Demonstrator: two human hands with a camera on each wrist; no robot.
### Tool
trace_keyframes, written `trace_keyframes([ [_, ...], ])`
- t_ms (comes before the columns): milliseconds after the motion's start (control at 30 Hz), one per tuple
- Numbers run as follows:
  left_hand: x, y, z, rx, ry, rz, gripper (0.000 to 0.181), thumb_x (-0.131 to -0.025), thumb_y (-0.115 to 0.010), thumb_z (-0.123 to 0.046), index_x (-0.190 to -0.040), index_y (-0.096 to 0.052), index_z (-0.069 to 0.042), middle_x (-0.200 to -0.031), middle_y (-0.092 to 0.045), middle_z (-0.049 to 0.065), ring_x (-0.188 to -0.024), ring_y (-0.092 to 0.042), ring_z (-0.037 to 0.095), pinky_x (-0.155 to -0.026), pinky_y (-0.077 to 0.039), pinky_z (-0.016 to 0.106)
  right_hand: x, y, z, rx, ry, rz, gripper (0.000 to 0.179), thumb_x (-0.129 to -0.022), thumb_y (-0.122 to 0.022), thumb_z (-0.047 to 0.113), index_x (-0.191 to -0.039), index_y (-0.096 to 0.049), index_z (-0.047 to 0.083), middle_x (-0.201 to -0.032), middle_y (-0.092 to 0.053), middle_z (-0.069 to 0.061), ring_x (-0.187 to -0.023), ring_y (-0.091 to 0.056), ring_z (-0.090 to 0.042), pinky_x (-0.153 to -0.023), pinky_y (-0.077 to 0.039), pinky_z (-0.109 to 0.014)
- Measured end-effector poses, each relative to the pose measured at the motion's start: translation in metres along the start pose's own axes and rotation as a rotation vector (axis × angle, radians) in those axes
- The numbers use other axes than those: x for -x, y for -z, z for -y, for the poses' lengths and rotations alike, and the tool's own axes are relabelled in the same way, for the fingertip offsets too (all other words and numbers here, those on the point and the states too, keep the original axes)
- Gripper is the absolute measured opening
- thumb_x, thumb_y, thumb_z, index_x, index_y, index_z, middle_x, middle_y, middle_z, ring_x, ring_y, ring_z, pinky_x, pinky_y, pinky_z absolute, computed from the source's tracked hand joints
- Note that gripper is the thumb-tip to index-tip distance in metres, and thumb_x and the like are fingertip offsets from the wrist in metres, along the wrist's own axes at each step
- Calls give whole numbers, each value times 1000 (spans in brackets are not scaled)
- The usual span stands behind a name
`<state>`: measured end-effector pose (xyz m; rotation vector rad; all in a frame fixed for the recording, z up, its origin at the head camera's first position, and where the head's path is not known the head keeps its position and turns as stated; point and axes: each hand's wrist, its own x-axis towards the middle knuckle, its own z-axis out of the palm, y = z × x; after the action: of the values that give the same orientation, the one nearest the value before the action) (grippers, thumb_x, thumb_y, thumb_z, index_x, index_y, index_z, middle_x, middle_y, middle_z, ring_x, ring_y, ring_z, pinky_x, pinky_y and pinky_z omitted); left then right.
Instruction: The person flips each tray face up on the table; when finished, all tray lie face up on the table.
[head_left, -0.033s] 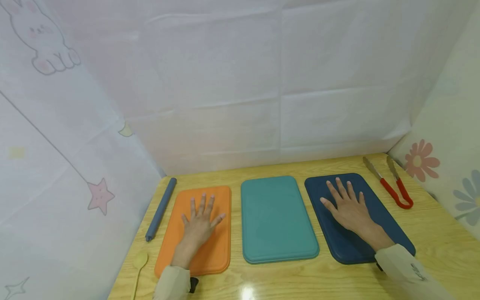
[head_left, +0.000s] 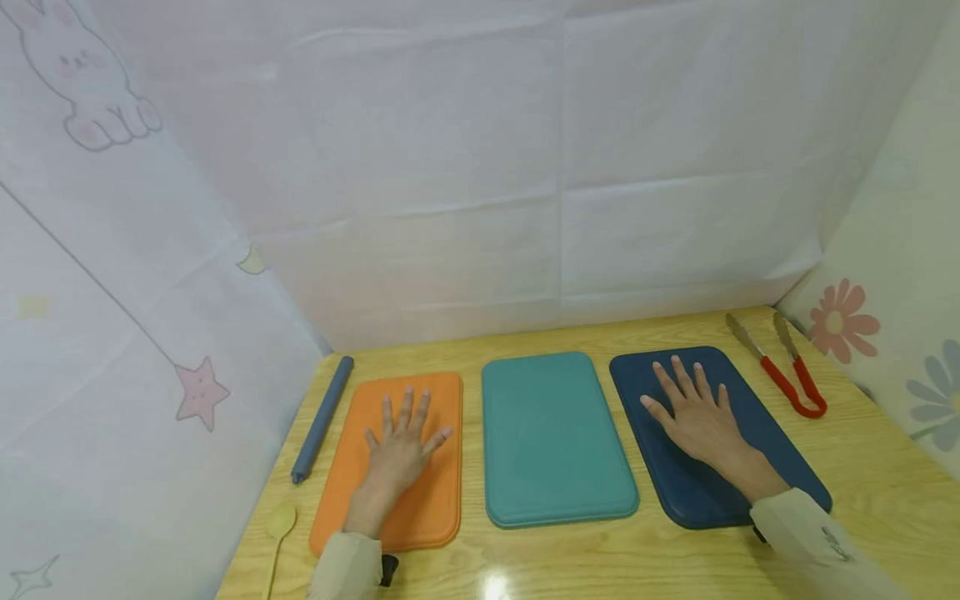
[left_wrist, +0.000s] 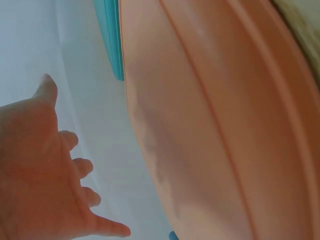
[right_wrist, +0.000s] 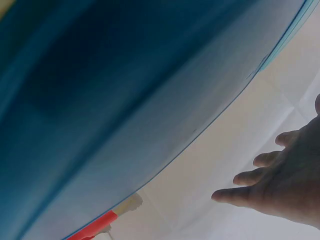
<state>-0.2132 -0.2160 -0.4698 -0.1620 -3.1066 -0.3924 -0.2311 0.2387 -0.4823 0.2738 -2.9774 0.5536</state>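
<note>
My left hand [head_left: 397, 462] is held palm down over the orange rectangular board [head_left: 442, 517], its fingers straight and spread. In the left wrist view a gap shows between that hand [left_wrist: 37, 175] and the orange board's surface [left_wrist: 190, 125]. On the other side, my right hand [head_left: 703, 427] hovers with spread fingers over the dark blue board [head_left: 697, 496]. The right wrist view likewise has the hand [right_wrist: 285, 180] apart from the blue board [right_wrist: 125, 100]. Between the two lies a teal board [head_left: 558, 442] of similar shape, with rounded corners. Neither hand holds anything.
Left of the orange board lie a grey-blue rod [head_left: 322, 421] and a yellow spoon [head_left: 281, 523]. Tongs with red handles [head_left: 795, 383] rest spread at the far right. The wooden table [head_left: 570, 567] is bounded by white printed cloth [head_left: 450, 167] at the back and sides.
</note>
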Motion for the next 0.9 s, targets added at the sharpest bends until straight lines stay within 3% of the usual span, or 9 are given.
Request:
trace_keyframes([
  [267, -6, -1, 0, 9, -4, -20, 79, -95, -40, -64, -156, -3, -28, -161, 3, 3, -144, 15, 37, -100, 0, 78, -2, 0, 2, -2, 4, 13, 76, -99, -41, 54, -157, -8, 16, -160, 4, -18, -142, 11, -46, -103, 4, -74],
  [500, 0, 5, 3, 17, 14, -51, 80, -95, -42, -62, -156, -7, -27, -161, -1, 6, -144, 12, 40, -99, -4, 79, -2, -2, 3, -2, 18, 2, 76, -100, -40, 54, -157, -4, 20, -160, 5, -15, -142, 14, -44, -103, 3, -74],
  [700, 3, 9, -1, 34, 22, -44, 80, -95, -43, -62, -156, -2, -31, -161, 8, 1, -143, 19, 35, -101, 0, 77, 3, 4, 3, -8, 21, -4, 76, -100, -39, 54, -157, -3, 20, -160, 5, -16, -142, 15, -43, -103, 5, -74],
  [900, 6, 8, -7, 17, 19, -49, 79, -94, -40, -65, -156, -2, -31, -161, 7, 1, -144, 17, 36, -102, -5, 76, 4, 8, -3, 3, 17, 5, 76, -100, -34, 57, -156, 2, 22, -160, 10, -15, -141, 17, -44, -101, 8, -75],
])
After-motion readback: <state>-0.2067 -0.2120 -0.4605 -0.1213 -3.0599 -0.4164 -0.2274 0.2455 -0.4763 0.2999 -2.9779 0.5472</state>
